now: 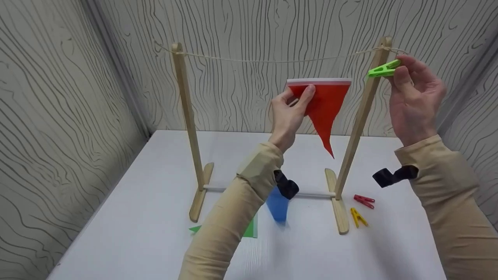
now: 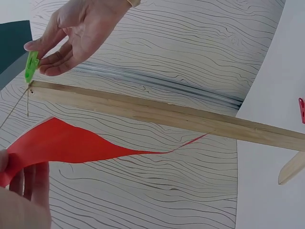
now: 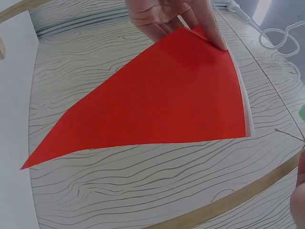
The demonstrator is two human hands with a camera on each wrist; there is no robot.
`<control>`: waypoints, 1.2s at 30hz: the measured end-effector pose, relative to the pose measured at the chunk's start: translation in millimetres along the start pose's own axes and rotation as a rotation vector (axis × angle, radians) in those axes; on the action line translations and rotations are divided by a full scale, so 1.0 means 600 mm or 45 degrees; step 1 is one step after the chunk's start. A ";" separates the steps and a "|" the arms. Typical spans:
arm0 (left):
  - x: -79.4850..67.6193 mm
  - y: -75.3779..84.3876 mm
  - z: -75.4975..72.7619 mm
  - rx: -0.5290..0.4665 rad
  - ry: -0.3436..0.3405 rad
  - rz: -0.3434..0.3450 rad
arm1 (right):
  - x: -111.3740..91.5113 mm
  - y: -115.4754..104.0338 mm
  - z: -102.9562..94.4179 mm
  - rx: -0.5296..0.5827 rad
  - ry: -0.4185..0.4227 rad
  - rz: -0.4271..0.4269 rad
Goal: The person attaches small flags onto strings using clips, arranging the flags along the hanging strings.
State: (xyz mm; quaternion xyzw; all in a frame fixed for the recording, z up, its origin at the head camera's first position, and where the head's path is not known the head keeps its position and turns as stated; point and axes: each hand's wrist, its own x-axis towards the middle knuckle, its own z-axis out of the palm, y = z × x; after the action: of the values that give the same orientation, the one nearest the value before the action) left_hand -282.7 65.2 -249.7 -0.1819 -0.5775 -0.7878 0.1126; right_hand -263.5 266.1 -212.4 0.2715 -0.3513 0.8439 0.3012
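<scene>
My left hand [image 1: 290, 114] pinches a red triangular pennant [image 1: 327, 101] near the left end of its white top strip, the point hanging down. The pennant's top edge is below the string [image 1: 272, 61], which runs between two wooden posts. At the right post [image 1: 362, 120], my right hand [image 1: 418, 97] pinches a green clothespin [image 1: 383, 70] between thumb and fingers, its tip overlapping the post just under the string in the head view. In the left wrist view the clothespin [image 2: 31, 67] stands close to the post's top. The right wrist view shows the pennant [image 3: 162, 95] spread flat.
A red clothespin [image 1: 364, 201] and a yellow clothespin [image 1: 358, 217] lie by the right foot of the stand. A blue pennant [image 1: 278, 208] and a green pennant [image 1: 251, 228] lie on the white table [image 1: 136, 217], partly hidden by my left arm. The left post [image 1: 187, 116] stands opposite.
</scene>
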 end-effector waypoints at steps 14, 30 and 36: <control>0.013 0.003 0.023 -0.100 0.007 -0.013 | 0.030 -0.013 0.040 -0.906 -0.001 -0.415; 0.026 0.022 0.044 -0.152 -0.003 -0.058 | 0.084 -0.020 0.055 -1.136 -0.157 -0.168; 0.030 0.023 0.046 -0.104 -0.008 -0.053 | 0.096 -0.017 0.060 -1.299 -0.264 -0.087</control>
State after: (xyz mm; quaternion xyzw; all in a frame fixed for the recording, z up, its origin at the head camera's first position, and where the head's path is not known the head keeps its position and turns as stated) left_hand -289.3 87.9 -222.7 -0.1768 -0.5488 -0.8125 0.0868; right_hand -285.9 262.9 -147.7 0.1838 -0.7368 0.5238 0.3861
